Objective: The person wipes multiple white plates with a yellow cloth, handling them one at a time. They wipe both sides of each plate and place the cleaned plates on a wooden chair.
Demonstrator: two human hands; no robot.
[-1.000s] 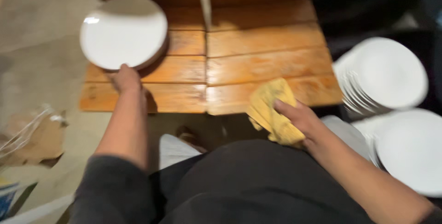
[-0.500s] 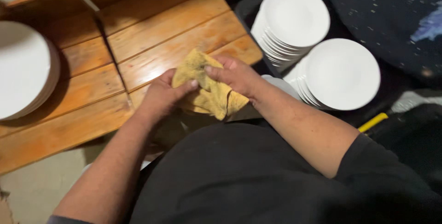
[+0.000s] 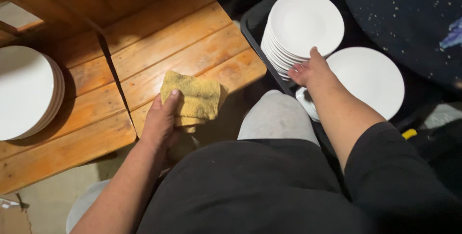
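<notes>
— Where are we holding the yellow cloth (image 3: pixel 191 100)?

— We are pressing it under our left hand (image 3: pixel 161 121), fingers closed over it, at the front edge of the wooden bench (image 3: pixel 183 46), near its right corner.

— And our right hand (image 3: pixel 310 70)?

— We are gripping the rim of the stacked white plates (image 3: pixel 303 22) in the black tray (image 3: pixel 250 27), well apart from the cloth, thumb on top.
</notes>
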